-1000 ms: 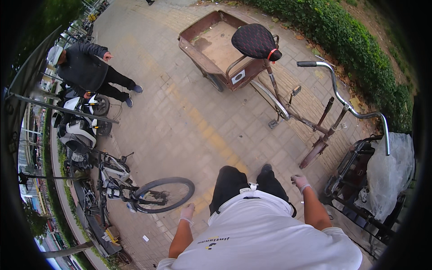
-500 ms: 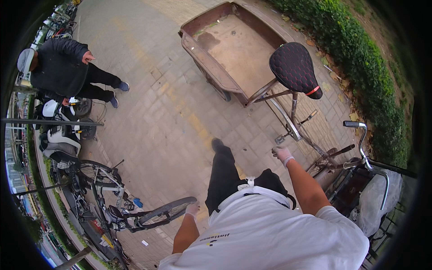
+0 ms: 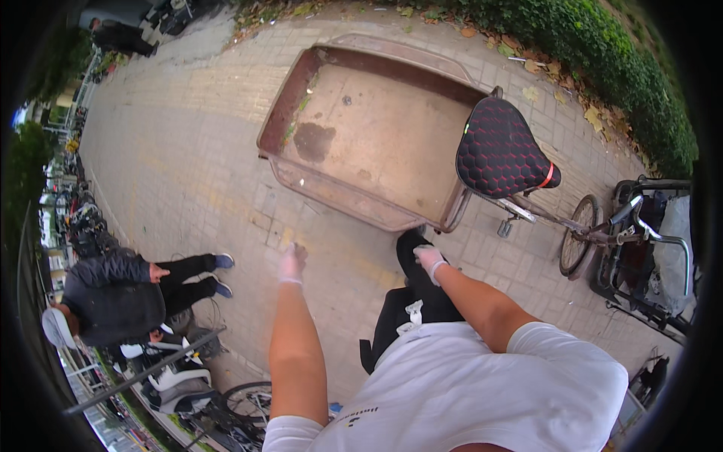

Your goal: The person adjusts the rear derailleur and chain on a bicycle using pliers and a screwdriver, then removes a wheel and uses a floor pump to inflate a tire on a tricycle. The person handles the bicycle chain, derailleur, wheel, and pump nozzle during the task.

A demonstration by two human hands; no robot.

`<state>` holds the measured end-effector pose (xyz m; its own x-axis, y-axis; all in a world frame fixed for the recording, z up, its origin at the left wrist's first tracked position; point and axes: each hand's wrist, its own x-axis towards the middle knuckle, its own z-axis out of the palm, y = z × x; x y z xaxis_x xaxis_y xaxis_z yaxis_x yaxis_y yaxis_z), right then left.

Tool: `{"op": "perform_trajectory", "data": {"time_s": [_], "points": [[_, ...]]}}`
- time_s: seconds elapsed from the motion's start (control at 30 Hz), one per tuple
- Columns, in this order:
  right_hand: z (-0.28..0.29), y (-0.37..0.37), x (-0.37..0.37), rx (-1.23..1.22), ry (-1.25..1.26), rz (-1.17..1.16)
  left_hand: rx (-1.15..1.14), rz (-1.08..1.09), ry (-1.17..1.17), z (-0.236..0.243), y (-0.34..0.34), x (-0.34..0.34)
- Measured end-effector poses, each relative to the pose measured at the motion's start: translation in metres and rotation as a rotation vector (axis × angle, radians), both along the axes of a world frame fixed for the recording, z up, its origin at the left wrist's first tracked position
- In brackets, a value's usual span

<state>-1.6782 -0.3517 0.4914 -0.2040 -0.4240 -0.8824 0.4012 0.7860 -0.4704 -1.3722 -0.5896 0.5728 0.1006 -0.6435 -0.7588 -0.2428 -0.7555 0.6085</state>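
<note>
My left hand [image 3: 292, 264], in a thin whitish glove, is stretched ahead over the paving, slightly blurred. Its fingers look loosely curled, with nothing visible in them. My right hand [image 3: 431, 260], gloved the same way, hangs by my dark trouser leg with its fingers curled in and nothing showing in them. Just beyond is a rusty cargo tricycle: its flat cargo bed [image 3: 392, 132] has low brown metal sides, and its black saddle [image 3: 503, 149] carries a red honeycomb pattern. Neither hand touches the tricycle. The near corner of the bed lies closest to my right hand.
A person in dark clothes [image 3: 117, 301] stands at left with an arm held out. Behind them are a white scooter [image 3: 177, 377] and a bicycle wheel [image 3: 248, 403]. A hedge [image 3: 602, 75] borders the far right. Another cart [image 3: 640, 248] stands beyond the tricycle's handlebar [image 3: 663, 233].
I have turned left and moved closer to the tricycle bed. My left hand has swung forward, away from the bicycle wheel. My right hand is now beside my leg.
</note>
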Motion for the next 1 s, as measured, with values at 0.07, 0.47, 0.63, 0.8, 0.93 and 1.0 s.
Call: {"op": "perform_trajectory", "data": {"time_s": [0.07, 0.47, 0.63, 0.8, 0.93, 1.0], "points": [[-0.014, -0.030, 0.008, 0.122, -0.356, -0.357, 0.104, 0.012, 0.056, -0.007, -0.014, -0.026], [-0.058, -0.104, 0.062, -0.025, -0.647, -1.411, 0.328, 0.232, 0.010, -0.095, -0.203, -0.092], [-0.090, -0.125, 0.087, -0.296, -0.549, -1.742, 0.275, 0.318, 0.350, -0.130, -0.252, -0.077], [-0.087, -0.133, 0.083, -0.329, -0.438, -1.769, 0.305, 0.188, 0.501, -0.123, -0.250, -0.066], [-0.030, -0.122, 0.050, -0.361, -0.420, -1.669, 0.231, 0.082, 0.571, -0.060, -0.238, -0.082], [0.009, -0.115, 0.025, -0.359, -0.383, -1.608, 0.200, 0.049, 0.612, -0.022, -0.231, -0.098]]}}
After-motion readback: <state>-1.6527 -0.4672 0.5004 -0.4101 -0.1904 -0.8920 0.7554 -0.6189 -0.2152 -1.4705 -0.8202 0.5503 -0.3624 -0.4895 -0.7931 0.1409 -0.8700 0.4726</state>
